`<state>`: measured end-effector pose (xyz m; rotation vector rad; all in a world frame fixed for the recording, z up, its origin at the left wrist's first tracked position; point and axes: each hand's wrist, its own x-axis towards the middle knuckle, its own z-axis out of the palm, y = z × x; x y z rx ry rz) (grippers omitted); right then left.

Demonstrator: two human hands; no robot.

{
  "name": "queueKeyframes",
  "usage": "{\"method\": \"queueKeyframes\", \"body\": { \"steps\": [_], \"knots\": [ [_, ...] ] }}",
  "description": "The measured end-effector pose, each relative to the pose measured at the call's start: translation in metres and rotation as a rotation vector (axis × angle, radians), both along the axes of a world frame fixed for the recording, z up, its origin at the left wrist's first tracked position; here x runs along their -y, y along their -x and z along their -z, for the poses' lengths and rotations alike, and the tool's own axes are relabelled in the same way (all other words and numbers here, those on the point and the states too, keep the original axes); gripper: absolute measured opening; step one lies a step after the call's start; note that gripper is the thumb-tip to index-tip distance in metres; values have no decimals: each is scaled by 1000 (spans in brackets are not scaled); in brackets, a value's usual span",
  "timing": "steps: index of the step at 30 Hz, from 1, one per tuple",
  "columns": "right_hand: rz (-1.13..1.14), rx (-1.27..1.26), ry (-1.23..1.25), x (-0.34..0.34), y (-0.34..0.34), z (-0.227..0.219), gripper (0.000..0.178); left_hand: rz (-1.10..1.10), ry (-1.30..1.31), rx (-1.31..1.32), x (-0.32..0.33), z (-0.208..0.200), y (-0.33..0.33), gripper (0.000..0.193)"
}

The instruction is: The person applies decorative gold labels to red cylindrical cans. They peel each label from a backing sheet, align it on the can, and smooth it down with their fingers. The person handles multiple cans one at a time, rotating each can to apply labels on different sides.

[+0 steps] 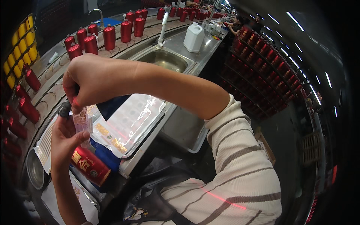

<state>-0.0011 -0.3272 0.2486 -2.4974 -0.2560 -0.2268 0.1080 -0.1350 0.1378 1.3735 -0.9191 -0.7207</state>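
A clear printed film [80,119] hangs between my two hands above a red bottle. My right hand [88,78] reaches across from the right and pinches the film's upper end between thumb and fingers. Below it, my left hand [67,140] is closed on the film's lower part, thumb across the front. Something dark [65,109] covers a fingertip of that hand. The red bottle [93,167] lies on its side on a blue cloth [107,155], gold lettering facing up. Beside it, a white sheet with gold decals [107,137] rests on a tray [140,112].
Red bottles [109,37] stand along a curved conveyor [52,92] at the far left. A sink [161,60] with a white tap [163,32] and a white jug [194,37] sit beyond my arm. A metal bowl [34,170] is at left. Loaded racks [258,63] and people are far right.
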Motion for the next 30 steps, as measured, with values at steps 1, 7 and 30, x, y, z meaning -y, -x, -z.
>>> {"method": "queueKeyframes", "body": {
  "steps": [1, 7, 30],
  "knots": [
    [5, -14, -99, 0, 9, 5, 14, -8, -24, -47, -15, 6, 9, 66],
    [-40, -135, -603, -6, 32, 57, 16, -232, -56, -107, -72, 26, 61, 57],
    [264, -410, -940, -68, 105, 173, 15, -423, -118, -415, -164, 84, 92, 24]
  ]
}}
